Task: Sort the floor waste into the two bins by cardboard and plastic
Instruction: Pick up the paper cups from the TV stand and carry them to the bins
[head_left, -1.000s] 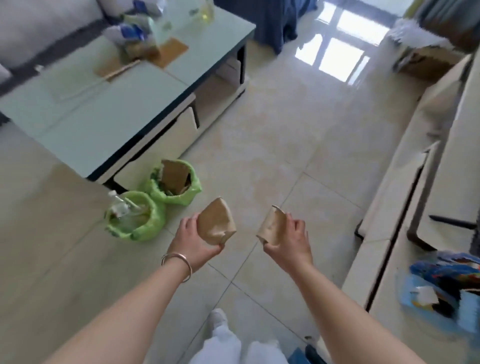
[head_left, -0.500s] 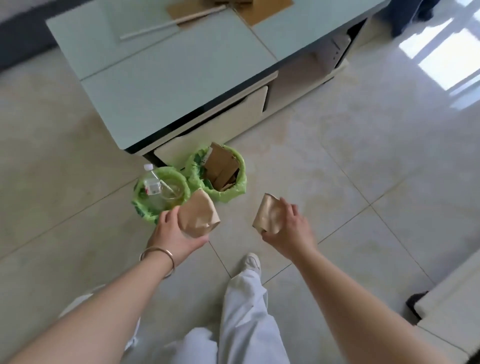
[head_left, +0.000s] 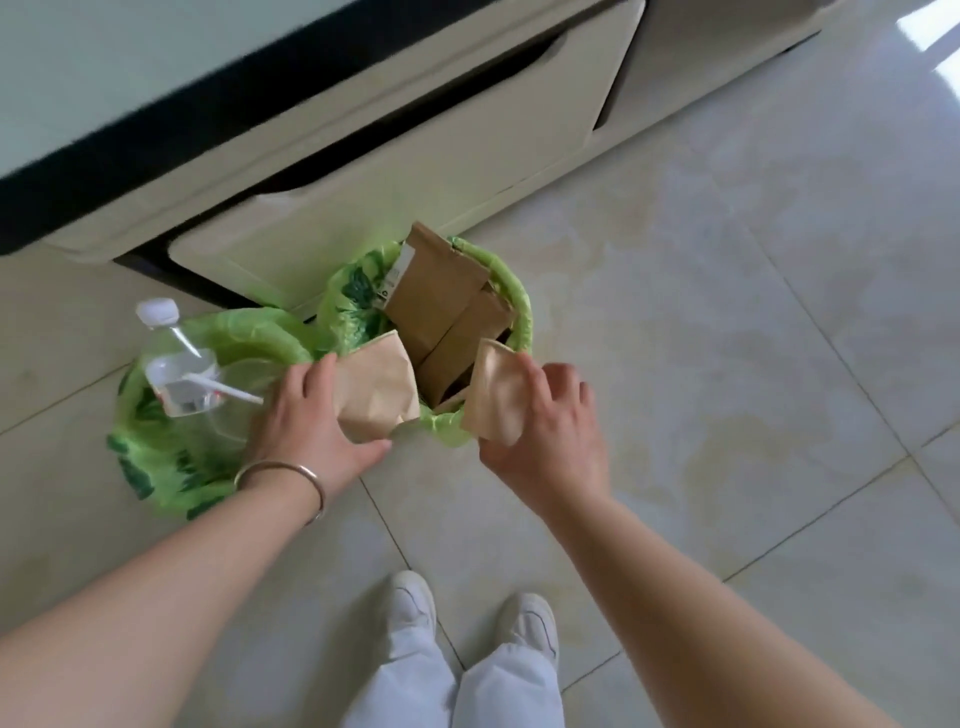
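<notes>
Two bins lined with green bags stand on the floor against the table's base. The right bin (head_left: 522, 306) holds brown cardboard boxes (head_left: 436, 301). The left bin (head_left: 156, 467) holds a clear plastic bottle (head_left: 176, 369) and a white straw. My left hand (head_left: 306, 426) grips a crumpled brown cardboard piece (head_left: 374, 389) at the near left rim of the right bin. My right hand (head_left: 545, 431) pinches a second tan cardboard piece (head_left: 493, 400) over that bin's near right rim.
A low table (head_left: 363, 171) with a pale top, dark edge and cream drawer front runs across the top of the view, just behind the bins. Glossy floor tiles (head_left: 753, 364) spread to the right. My white shoes (head_left: 410, 608) are below the hands.
I have stepped up to the bins and bent over them. Both hands moved forward and down, bringing the two cardboard pieces from mid-air to the rim of the right bin.
</notes>
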